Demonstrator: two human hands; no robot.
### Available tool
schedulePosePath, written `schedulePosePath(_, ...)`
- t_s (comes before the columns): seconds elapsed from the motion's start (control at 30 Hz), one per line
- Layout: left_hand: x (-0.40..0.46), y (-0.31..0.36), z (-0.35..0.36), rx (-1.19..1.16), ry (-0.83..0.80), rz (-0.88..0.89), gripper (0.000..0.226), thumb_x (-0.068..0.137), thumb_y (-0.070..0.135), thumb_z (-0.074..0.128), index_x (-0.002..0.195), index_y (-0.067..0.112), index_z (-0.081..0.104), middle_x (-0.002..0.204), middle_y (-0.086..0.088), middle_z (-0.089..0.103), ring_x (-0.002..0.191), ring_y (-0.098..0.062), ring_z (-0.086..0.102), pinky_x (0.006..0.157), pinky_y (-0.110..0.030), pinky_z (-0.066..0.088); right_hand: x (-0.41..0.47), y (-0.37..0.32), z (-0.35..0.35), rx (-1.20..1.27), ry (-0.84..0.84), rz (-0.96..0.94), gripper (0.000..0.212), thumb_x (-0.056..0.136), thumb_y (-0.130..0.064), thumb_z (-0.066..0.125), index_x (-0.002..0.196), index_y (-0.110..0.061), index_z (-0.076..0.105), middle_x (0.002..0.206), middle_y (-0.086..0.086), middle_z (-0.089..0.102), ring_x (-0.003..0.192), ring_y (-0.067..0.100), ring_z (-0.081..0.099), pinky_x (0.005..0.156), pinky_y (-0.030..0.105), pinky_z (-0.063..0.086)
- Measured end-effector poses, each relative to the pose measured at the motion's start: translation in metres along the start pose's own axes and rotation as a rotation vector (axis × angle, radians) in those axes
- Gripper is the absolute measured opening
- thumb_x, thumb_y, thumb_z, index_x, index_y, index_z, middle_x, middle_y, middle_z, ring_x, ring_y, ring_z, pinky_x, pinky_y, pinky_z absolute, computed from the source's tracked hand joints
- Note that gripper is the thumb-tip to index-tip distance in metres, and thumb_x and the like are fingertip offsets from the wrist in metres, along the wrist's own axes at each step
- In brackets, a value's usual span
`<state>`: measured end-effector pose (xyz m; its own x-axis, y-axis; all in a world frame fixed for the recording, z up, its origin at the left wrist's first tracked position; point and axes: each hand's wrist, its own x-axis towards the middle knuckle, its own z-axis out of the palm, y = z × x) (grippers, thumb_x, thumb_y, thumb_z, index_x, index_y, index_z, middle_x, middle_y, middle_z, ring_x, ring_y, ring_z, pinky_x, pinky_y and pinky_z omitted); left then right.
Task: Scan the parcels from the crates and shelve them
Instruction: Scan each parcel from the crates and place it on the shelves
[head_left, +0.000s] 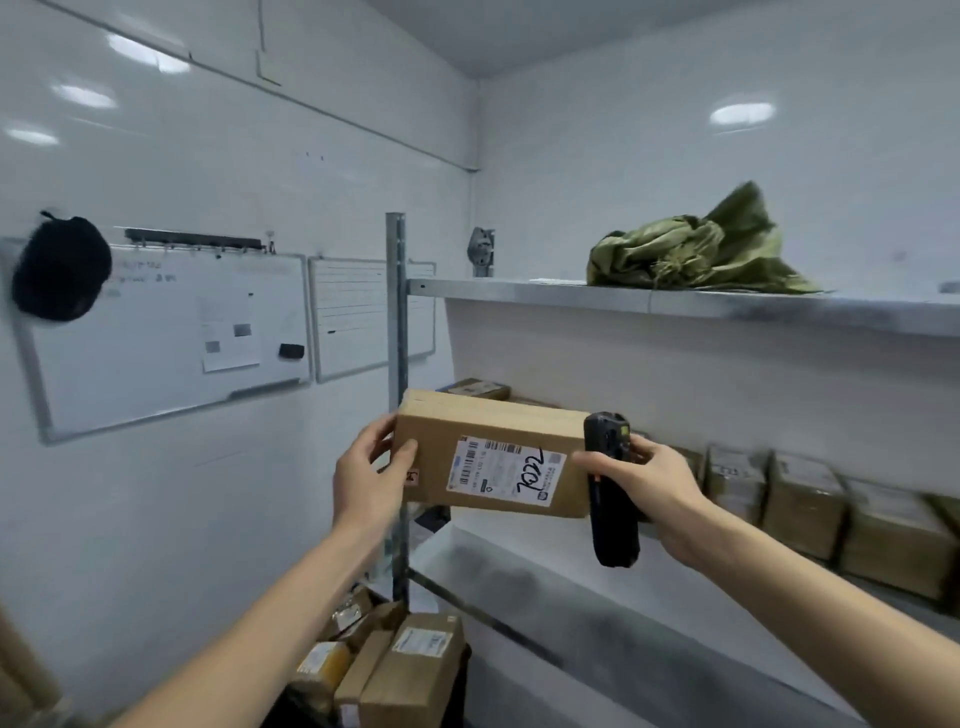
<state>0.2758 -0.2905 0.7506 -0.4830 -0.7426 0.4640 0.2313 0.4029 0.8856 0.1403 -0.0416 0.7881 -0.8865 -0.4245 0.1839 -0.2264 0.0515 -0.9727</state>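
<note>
Left hand grips labelled parcel; right hand grips scanner; handwriting illegible.

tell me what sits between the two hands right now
In the head view, the cardboard parcel spans the gap: the left hand grips its left end, while the right hand holds the black scanner against its right end.

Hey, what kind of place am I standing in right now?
Most likely a small parcel storeroom or courier pickup point. Metal shelving carries a row of labelled cardboard parcels, your left hand holds a labelled box, and your right hand grips a handheld scanner.
</note>
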Motion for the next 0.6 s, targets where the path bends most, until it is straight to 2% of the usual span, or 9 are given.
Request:
schedulePosePath(0.07, -0.016, 0.016, 0.038, -0.006, -0.059, 0.032, 0.043, 0.098, 0.018, 0.064, 0.139, 0.03, 0.058, 0.132, 0.006, 0.062, 0.12, -0.009, 0.055, 0.081, -0.009, 0.05, -0.011, 0.001, -0.046, -0.001, 0.039, 0.026, 0.04, 0.075, -0.028, 0.092, 0.109, -0.023, 0.071, 0.097, 0.002, 0.077, 0.087, 0.02, 0.071, 0.063, 0.029, 0.052)
schedulePosePath(0.1, -0.024, 0.024, 0.057, -0.007, -0.088, 0.042, 0.042, 0.098, 0.021, 0.063, 0.137, 0.036, 0.057, 0.133, 0.006, 0.06, 0.12, -0.008, 0.054, 0.08, -0.008, 0.047, -0.018, 0.0, -0.068, 0.0, 0.055, 0.036, 0.037, 0.076, -0.027, 0.092, 0.105, -0.024, 0.071, 0.096, 0.002, 0.076, 0.085, 0.02, 0.071, 0.062, 0.028, 0.052)
schedulePosePath(0.17, -0.042, 0.042, 0.097, -0.057, -0.17, 0.046, 0.041, 0.1, 0.022, 0.06, 0.134, 0.044, 0.054, 0.129, 0.006, 0.06, 0.114, -0.007, 0.057, 0.081, -0.009, 0.049, -0.032, 0.004, -0.115, -0.009, 0.086, 0.052, 0.029, 0.077, -0.027, 0.092, 0.094, -0.029, 0.068, 0.093, 0.002, 0.075, 0.082, 0.019, 0.069, 0.06, 0.028, 0.05)
schedulePosePath(0.23, -0.064, 0.059, 0.136, -0.122, -0.27, 0.028, 0.043, 0.101, 0.018, 0.059, 0.137, 0.041, 0.053, 0.123, 0.007, 0.063, 0.108, -0.002, 0.06, 0.083, -0.012, 0.053, -0.045, 0.009, -0.161, -0.036, 0.116, 0.068, 0.027, 0.077, -0.028, 0.091, 0.089, -0.03, 0.067, 0.09, 0.002, 0.074, 0.079, 0.017, 0.068, 0.056, 0.025, 0.048)
schedulePosePath(0.3, -0.086, 0.071, 0.171, -0.107, -0.311, 0.042, 0.044, 0.099, 0.018, 0.061, 0.138, 0.037, 0.053, 0.121, 0.012, 0.064, 0.109, 0.003, 0.06, 0.093, -0.021, 0.052, -0.059, 0.012, -0.203, -0.064, 0.156, 0.082, 0.027, 0.076, -0.03, 0.092, 0.09, -0.028, 0.069, 0.089, 0.001, 0.074, 0.08, 0.017, 0.069, 0.057, 0.026, 0.05)
schedulePosePath(0.37, -0.104, 0.08, 0.203, -0.106, -0.307, 0.031, 0.039, 0.096, 0.023, 0.067, 0.133, 0.029, 0.056, 0.12, 0.011, 0.064, 0.111, -0.003, 0.061, 0.096, -0.028, 0.051, -0.073, 0.016, -0.242, -0.082, 0.188, 0.107, 0.031, 0.074, -0.032, 0.093, 0.096, -0.025, 0.071, 0.09, 0.003, 0.076, 0.082, 0.02, 0.071, 0.061, 0.029, 0.052)
schedulePosePath(0.43, -0.121, 0.09, 0.235, -0.106, -0.297, 0.027, 0.031, 0.093, 0.026, 0.072, 0.121, 0.023, 0.06, 0.116, 0.007, 0.067, 0.11, -0.009, 0.063, 0.095, -0.03, 0.052, -0.088, 0.018, -0.278, -0.103, 0.217, 0.128, 0.03, 0.076, -0.031, 0.092, 0.094, -0.026, 0.07, 0.089, 0.002, 0.075, 0.081, 0.018, 0.07, 0.059, 0.026, 0.05)
schedulePosePath(0.53, -0.148, 0.105, 0.281, -0.099, -0.34, 0.093, 0.026, 0.09, 0.029, 0.074, 0.114, 0.03, 0.063, 0.111, 0.014, 0.069, 0.104, 0.0, 0.064, 0.096, -0.035, 0.053, -0.109, 0.025, -0.331, -0.142, 0.279, 0.153, 0.035, 0.074, -0.035, 0.093, 0.1, -0.023, 0.074, 0.09, 0.0, 0.078, 0.082, 0.019, 0.073, 0.059, 0.026, 0.051)
schedulePosePath(0.6, -0.166, 0.116, 0.31, -0.122, -0.406, 0.113, 0.028, 0.091, 0.03, 0.074, 0.116, 0.036, 0.064, 0.11, 0.019, 0.07, 0.103, 0.008, 0.064, 0.095, -0.03, 0.052, -0.125, 0.03, -0.361, -0.164, 0.32, 0.185, 0.032, 0.074, -0.034, 0.093, 0.097, -0.023, 0.074, 0.087, -0.001, 0.079, 0.081, 0.019, 0.074, 0.058, 0.026, 0.05)
